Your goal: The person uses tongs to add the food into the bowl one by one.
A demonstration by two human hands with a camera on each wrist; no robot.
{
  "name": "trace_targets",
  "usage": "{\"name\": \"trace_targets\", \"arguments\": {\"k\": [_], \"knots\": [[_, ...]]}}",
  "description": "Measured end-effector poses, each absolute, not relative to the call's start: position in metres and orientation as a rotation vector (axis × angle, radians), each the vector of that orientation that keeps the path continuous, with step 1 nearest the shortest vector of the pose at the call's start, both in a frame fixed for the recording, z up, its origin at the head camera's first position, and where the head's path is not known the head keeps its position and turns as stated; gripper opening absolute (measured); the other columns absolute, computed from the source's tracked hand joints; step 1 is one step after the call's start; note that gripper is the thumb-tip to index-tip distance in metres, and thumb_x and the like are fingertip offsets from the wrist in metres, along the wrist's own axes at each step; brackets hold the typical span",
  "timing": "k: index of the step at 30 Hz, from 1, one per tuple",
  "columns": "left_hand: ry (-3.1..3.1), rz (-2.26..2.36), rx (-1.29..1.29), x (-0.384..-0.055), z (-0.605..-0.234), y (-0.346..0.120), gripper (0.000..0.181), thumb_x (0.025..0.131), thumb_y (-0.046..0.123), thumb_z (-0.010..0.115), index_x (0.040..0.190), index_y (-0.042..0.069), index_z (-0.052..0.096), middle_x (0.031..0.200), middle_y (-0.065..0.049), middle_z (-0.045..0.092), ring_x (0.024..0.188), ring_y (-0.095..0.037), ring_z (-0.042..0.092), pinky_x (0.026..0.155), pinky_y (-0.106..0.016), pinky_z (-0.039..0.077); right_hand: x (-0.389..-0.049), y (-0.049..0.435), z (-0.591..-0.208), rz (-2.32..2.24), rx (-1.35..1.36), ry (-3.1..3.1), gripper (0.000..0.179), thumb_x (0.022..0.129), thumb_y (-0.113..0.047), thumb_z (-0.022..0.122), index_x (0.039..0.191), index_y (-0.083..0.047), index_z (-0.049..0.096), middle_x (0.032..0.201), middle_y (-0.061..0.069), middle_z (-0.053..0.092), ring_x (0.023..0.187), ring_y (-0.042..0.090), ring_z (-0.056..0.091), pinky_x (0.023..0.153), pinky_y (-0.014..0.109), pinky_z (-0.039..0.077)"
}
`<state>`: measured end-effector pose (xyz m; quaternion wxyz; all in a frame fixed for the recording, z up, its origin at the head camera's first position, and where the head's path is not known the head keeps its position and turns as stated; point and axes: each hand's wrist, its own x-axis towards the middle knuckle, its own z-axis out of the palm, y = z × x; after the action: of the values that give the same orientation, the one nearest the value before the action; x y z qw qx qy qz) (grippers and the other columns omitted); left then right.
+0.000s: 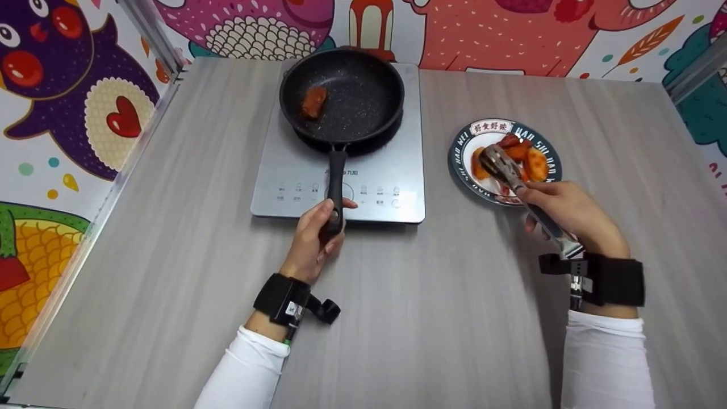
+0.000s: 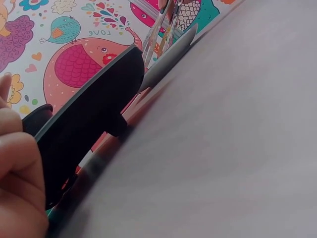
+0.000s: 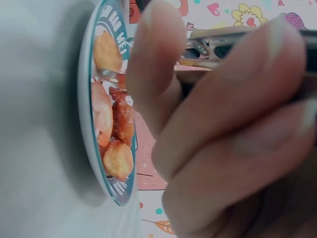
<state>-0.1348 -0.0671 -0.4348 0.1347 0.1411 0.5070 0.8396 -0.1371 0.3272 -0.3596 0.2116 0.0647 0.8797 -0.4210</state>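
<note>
Now the left hand [image 1: 319, 230] grips the pan [image 1: 342, 94] handle, and the right hand [image 1: 562, 213] holds tongs [image 1: 502, 165] over the plate [image 1: 461, 170]. Next, I think, the tongs must pinch one food piece [image 1: 537, 165] firmly.

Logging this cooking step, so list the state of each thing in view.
Pan: on the cooker, one browned piece inside.
Cooker: flat on the table, no display lit that I can see.
Plate: holds several orange-red pieces.
Tongs: tips over the plate's food.
Left hand: grips the pan handle.
Right hand: holds the tongs.
</note>
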Motion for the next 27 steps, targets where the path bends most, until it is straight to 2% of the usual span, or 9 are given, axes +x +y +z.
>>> {"name": "trace_targets", "arguments": {"k": [3,12,19,25,27], "knots": [[1.488,2.428,0.407,-0.135,-0.434,-0.067,0.044,0.093,0.034,0.043,0.109,-0.005,0.053,0.049,0.003,0.035,0.037,-0.008,0.029,0.029,-0.028,0.013,-0.138,0.322,-0.362,-1.183,0.217,2.475,0.054,0.087,-0.048,0.049,0.123,-0.007,0.049,0.071,0.013,0.062,0.058,0.027,0.060,0.047,0.034,0.048],[1.480,2.434,0.407,-0.134,-0.433,-0.066,0.043,0.094,0.033,0.042,0.109,-0.006,0.052,0.049,0.003,0.034,0.037,-0.009,0.029,0.030,-0.028,0.014,-0.143,0.310,-0.365,-1.032,0.216,2.645,0.068,0.081,-0.054,0.055,0.135,-0.016,0.040,0.065,0.011,0.064,0.054,0.022,0.058,0.046,0.031,0.043],[1.464,2.439,0.402,-0.132,-0.434,-0.068,0.043,0.094,0.033,0.042,0.109,-0.006,0.051,0.049,0.003,0.034,0.037,-0.008,0.028,0.030,-0.027,0.014,-0.146,0.304,-0.373,-0.925,0.046,2.799,0.060,0.083,-0.050,0.054,0.131,-0.014,0.045,0.060,0.008,0.063,0.077,0.025,0.057,0.067,0.033,0.038],[1.448,2.449,0.410,-0.134,-0.435,-0.066,0.044,0.093,0.033,0.043,0.110,-0.007,0.051,0.048,0.003,0.035,0.036,-0.008,0.029,0.030,-0.028,0.014,-0.146,0.302,-0.374,-0.874,-0.018,2.857,0.055,0.087,-0.043,0.051,0.130,-0.009,0.046,0.059,0.008,0.063,0.067,0.025,0.061,0.067,0.034,0.039],[1.454,2.449,0.417,-0.135,-0.436,-0.066,0.044,0.093,0.033,0.043,0.109,-0.007,0.051,0.048,0.003,0.035,0.036,-0.008,0.029,0.030,-0.028,0.014,-0.146,0.303,-0.374,-0.880,-0.017,2.857,0.056,0.088,-0.043,0.051,0.131,-0.008,0.045,0.059,0.008,0.063,0.070,0.026,0.060,0.067,0.034,0.039]]}}
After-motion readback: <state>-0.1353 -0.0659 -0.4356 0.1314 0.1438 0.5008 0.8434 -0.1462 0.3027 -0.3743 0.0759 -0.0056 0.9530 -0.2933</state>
